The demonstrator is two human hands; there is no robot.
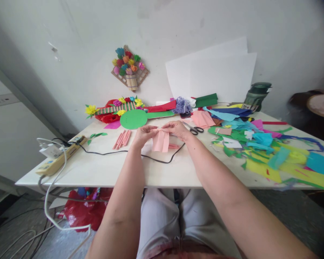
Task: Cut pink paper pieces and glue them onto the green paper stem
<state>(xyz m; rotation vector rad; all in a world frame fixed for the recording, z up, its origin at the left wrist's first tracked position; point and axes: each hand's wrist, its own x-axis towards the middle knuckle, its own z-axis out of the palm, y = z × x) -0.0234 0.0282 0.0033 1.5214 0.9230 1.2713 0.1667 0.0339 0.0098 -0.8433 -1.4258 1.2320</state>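
Note:
Between my two hands hangs a small piece of pink crepe paper (160, 143), pinched along its top edge. My left hand (145, 135) grips its upper left corner, fingers closed. On the other side my right hand (176, 129) pinches the upper right part, thumb and fingers together. Several rolled pink paper sticks (122, 139) lie left of my left hand. More pink paper (174, 146) rests on the table partly behind the held piece. Scissors (196, 130) with black handles lie just right of my right hand, beside a stack of pink crepe paper (203, 119).
A black cord (110, 153) crosses the table from a power strip (61, 158) at the left. A green paper disc (134, 119) lies behind my hands. Coloured paper scraps (264, 158) cover the right side, with a green bottle (257, 96) behind. A flower decoration (129, 68) hangs on the wall.

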